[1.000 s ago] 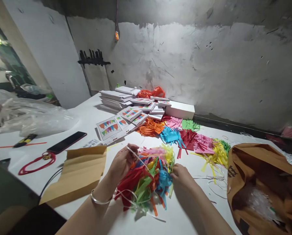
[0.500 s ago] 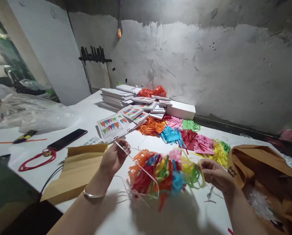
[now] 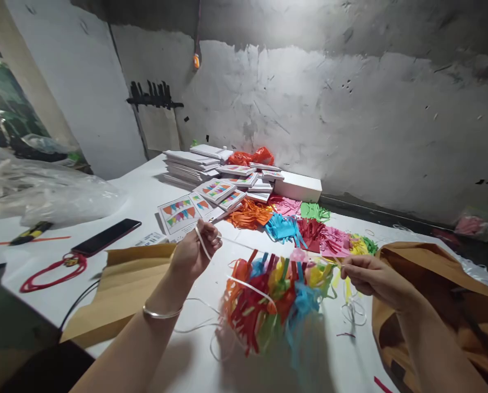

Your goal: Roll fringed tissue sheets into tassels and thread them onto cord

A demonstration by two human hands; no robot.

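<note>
Hands apart, left [image 3: 201, 245] at ten o'clock, right [image 3: 361, 273] at two, each pinching white cord [image 3: 244, 244] (colourful fringe [image 3: 274, 297], partly blurred, hanging between).

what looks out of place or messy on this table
A loose tangle of white string lies on the tabletop below the right hand, and a stray red strip sits nearer the camera like a dropped scrap. I see no spill.

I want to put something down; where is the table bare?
The table is bare between the plastic bag, phone and printed cards, and nearer, between the hanging fringes and brown bag, bar a few scraps. Beyond, fringed paper and card stacks crowd it.
</note>
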